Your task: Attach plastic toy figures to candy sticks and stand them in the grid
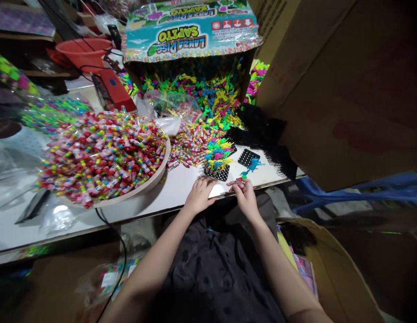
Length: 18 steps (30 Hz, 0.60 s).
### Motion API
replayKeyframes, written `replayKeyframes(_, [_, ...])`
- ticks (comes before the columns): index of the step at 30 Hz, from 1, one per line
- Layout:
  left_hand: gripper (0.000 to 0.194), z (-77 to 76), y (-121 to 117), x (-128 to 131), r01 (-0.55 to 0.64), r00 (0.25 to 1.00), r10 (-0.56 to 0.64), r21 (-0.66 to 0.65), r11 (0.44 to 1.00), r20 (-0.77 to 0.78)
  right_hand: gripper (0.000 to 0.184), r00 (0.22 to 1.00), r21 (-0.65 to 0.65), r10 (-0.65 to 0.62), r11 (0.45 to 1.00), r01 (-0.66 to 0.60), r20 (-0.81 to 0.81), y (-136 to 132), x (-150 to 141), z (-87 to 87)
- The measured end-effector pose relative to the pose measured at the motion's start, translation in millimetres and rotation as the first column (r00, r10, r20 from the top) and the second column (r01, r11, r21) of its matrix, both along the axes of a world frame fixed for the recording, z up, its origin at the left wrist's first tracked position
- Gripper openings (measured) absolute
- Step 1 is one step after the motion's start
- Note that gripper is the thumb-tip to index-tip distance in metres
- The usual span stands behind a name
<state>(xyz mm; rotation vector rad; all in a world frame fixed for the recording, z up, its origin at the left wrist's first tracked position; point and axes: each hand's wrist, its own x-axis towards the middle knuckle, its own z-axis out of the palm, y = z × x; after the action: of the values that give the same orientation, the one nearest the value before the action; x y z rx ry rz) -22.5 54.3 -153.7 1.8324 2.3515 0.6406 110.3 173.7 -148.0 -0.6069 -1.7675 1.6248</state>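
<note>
My left hand (200, 195) lies at the table's front edge with its fingers spread, beside a black perforated tray (222, 174). Several small tubes topped with blue, pink and yellow plastic figures (218, 154) stand upright in that tray. In my right hand (245, 197), the fingers are closed on a small candy tube (242, 178) with a green part and a blue figure (254, 164) at its upper end. Just behind it lies a second black tray (248, 157) with open holes. My fingers partly hide the held tube.
At left stands a wide basin (164, 163) heaped with candy tubes. More loose tubes (191, 146) lie beside it. An open printed box (191, 38) spills coloured figures (225, 96) behind. Black mesh cloth (269, 139) and a large carton (329, 98) bound the right.
</note>
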Motion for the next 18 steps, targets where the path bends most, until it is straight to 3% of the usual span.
replayKeyframes(3, [0.067,-1.3,0.7,1.4,-0.07,0.997,0.069,0.026,0.997,0.018,0.02,0.996,0.038,-0.083,0.996,0.083,0.01,2.5,-11.5,-9.6])
replayKeyframes(7, [0.069,-3.9,2.0,1.2,-0.086,0.996,0.085,0.036,0.996,0.019,0.022,0.963,0.224,-0.248,0.95,0.22,0.107,6.3,-26.2,-21.3])
replayKeyframes(11, [0.07,-4.1,2.5,0.3,-0.078,0.997,0.077,0.036,0.996,0.019,0.024,0.882,0.452,-0.44,0.83,0.328,0.167,5.0,-40.4,-28.5])
replayKeyframes(14, [0.069,-3.1,2.6,0.3,-0.069,0.998,0.069,0.036,0.997,0.006,0.025,0.798,0.541,-0.583,0.725,0.426,0.153,1.3,-48.9,-32.9])
replayKeyframes(18, [0.068,-1.7,3.2,0.9,-0.067,0.998,0.067,0.024,0.997,-0.012,0.023,0.77,0.597,-0.625,0.669,0.444,0.129,-3.5,-55.9,-35.7])
